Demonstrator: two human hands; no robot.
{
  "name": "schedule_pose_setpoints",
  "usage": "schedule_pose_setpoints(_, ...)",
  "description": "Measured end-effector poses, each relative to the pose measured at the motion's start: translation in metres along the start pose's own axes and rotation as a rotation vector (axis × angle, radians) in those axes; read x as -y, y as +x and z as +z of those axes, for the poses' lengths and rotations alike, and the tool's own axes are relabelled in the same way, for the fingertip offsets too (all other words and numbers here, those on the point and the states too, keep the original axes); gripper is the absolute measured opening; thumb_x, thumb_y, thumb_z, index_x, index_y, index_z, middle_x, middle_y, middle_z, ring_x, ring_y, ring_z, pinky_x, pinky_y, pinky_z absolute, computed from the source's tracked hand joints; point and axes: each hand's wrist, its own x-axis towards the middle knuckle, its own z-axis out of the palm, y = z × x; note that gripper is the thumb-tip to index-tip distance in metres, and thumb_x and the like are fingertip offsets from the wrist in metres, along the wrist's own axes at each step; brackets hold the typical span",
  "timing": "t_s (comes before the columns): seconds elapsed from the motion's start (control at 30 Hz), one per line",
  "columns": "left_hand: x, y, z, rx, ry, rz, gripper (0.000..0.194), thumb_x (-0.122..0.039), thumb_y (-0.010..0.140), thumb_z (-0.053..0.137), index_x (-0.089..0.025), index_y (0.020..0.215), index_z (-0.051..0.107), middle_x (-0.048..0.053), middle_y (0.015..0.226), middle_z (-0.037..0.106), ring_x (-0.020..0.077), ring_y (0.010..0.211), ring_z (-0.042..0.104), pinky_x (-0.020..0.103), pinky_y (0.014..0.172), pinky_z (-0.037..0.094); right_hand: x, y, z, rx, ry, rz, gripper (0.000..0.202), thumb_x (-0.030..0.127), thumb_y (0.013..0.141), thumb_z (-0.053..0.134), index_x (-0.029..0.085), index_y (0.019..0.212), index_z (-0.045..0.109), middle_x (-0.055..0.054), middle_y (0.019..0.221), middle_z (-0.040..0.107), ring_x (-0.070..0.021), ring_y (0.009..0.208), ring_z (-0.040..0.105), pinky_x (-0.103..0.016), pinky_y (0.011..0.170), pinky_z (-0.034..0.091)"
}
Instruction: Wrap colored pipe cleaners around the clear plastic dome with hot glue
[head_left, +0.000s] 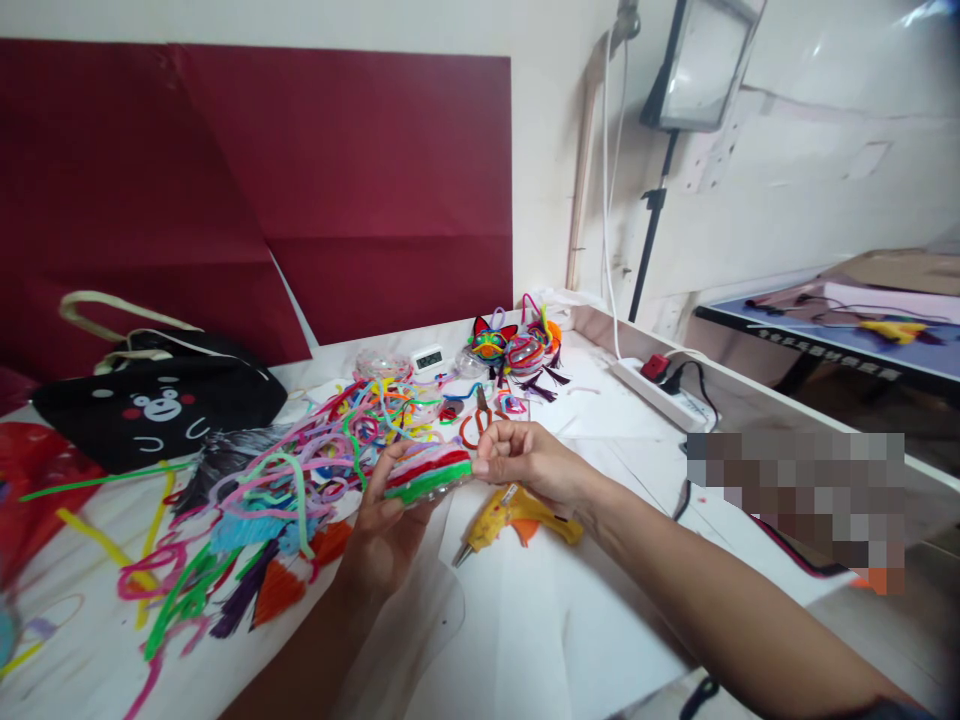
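Note:
Between my two hands is a clear plastic piece with rows of fuzzy pipe cleaners in green, red, pink and lilac across it. My left hand grips its left end, thumb in front. At the right end, my right hand pinches the edge between thumb and fingers. A yellow glue gun lies on the white table just below my right hand, nozzle pointing left. Orange-handled scissors rest right behind the hands. The underside of the held piece is partly hidden by my fingers.
A tangled heap of pipe cleaners and tassels spreads to the left. Behind it stand a black bag and a small digital clock. Decorated colourful crafts sit at the back; a power strip lies along the right edge.

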Motion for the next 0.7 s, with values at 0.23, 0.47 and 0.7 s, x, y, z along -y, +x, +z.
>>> schedule_pose_setpoints(0.23, -0.0019, -0.0012, 0.0019, 0.063, -0.069, -0.044, 0.055, -0.034, 0.064, 0.068, -0.024, 0.117, 0.057, 0.005, 0.103, 0.074, 0.0314, 0.105, 0.066, 0.051, 0.100, 0.046, 0.0000, 0.0009, -0.0008, 0.018, 0.052, 0.031, 0.038, 0.029, 0.048, 0.091, 0.014, 0.066, 0.061, 0.005, 0.053, 0.063, -0.0062, 0.049, 0.052, -0.020, 0.052, 0.034)
schedule_pose_setpoints(0.47, -0.0043, -0.0025, 0.0090, 0.040, -0.065, -0.066, 0.056, -0.036, 0.065, 0.065, -0.022, 0.119, 0.060, 0.009, 0.108, 0.073, 0.0346, 0.104, 0.067, 0.053, 0.095, 0.051, -0.0048, 0.0026, -0.0014, 0.009, 0.075, 0.052, 0.039, 0.031, 0.047, 0.092, 0.014, 0.067, 0.063, 0.003, 0.055, 0.065, -0.0076, 0.051, 0.055, -0.021, 0.054, 0.037)
schedule_pose_setpoints(0.7, -0.0042, -0.0002, 0.0062, 0.128, -0.179, -0.128, 0.049, -0.036, 0.068, 0.063, -0.019, 0.113, 0.066, 0.007, 0.098, 0.076, 0.0326, 0.101, 0.068, 0.050, 0.100, 0.050, -0.0076, 0.0021, -0.0014, 0.040, 0.061, 0.145, 0.044, 0.037, 0.048, 0.092, 0.014, 0.068, 0.061, 0.002, 0.053, 0.062, -0.0056, 0.047, 0.048, -0.017, 0.044, 0.028)
